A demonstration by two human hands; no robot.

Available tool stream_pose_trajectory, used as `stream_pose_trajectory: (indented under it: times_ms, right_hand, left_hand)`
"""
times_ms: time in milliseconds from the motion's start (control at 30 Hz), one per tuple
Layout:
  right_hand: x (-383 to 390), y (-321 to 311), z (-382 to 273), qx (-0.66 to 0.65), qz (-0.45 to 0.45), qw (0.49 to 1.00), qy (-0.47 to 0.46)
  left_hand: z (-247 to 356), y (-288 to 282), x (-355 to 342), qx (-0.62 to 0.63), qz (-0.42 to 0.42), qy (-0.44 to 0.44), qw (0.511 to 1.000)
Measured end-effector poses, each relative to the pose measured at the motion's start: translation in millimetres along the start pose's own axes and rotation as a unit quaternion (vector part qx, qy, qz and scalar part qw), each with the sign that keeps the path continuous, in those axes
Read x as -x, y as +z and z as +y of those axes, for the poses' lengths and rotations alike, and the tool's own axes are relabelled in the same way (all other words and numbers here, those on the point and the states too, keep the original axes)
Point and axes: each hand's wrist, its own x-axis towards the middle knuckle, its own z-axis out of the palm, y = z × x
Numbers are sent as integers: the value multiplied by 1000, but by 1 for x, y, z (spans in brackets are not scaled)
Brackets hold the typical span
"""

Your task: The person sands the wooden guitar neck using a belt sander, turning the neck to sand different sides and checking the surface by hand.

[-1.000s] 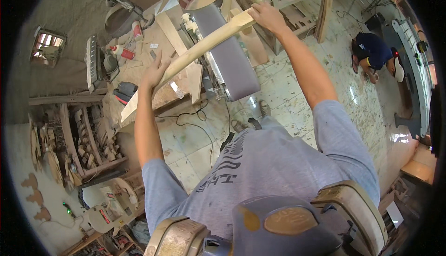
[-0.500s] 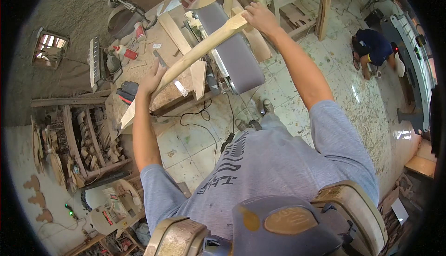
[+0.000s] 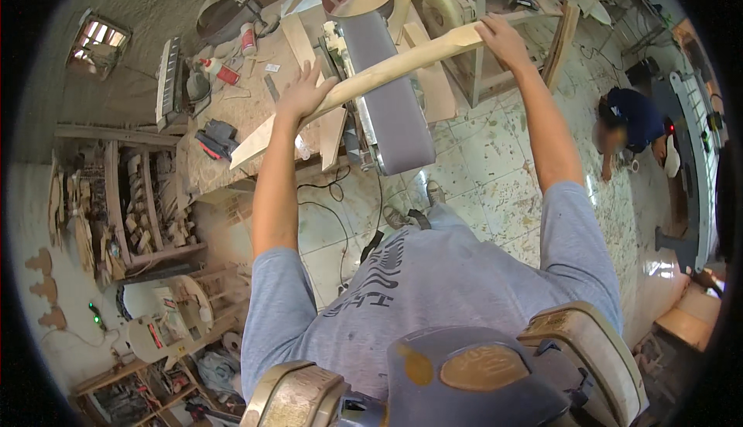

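A long, pale shaped piece of wood (image 3: pixel 402 71) lies at a slant across the grey belt of a belt sander (image 3: pixel 395 129). It has a rounded middle and a flat, pointed left end. My right hand (image 3: pixel 503 40) closes round it toward its right end, beyond the belt. On the left of the belt, my left hand (image 3: pixel 303 96) rests its palm and thumb on the wood, the fingers stretched out and spread. The wood's left end passes behind my left wrist and shows again past it.
A workbench (image 3: pixel 209 125) behind the sander bears glue bottles (image 3: pixel 221 72), a black-and-red tool case (image 3: pixel 217 139) and a reddish belt loop (image 3: pixel 331 3). Cables run over the tiled floor. At the right a co-worker (image 3: pixel 636 120) crouches beside a long grey machine (image 3: pixel 685 164).
Both hands and the wood have shifted right across the belt. My left hand's fingers have spread wider and sit farther along the wood. My view has turned a little.
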Motion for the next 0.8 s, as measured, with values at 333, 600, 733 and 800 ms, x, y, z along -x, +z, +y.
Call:
stream_pose_trajectory:
  times_ms: [333,600,733,800]
  right_hand:
    - [-52,-3,90,-24,-52,998,0]
    - [-79,21,69,-64,-37,996,-49]
    - [-84,40,59,-30,-1,997,-77]
    - [-83,47,52,-31,6,996,-85]
  left_hand:
    - [78,12,-29,-5,36,-28,999]
    - [57,17,-24,27,52,-68,996]
    - [40,13,-18,46,53,-80,994]
    - [30,13,-15,59,51,-79,994]
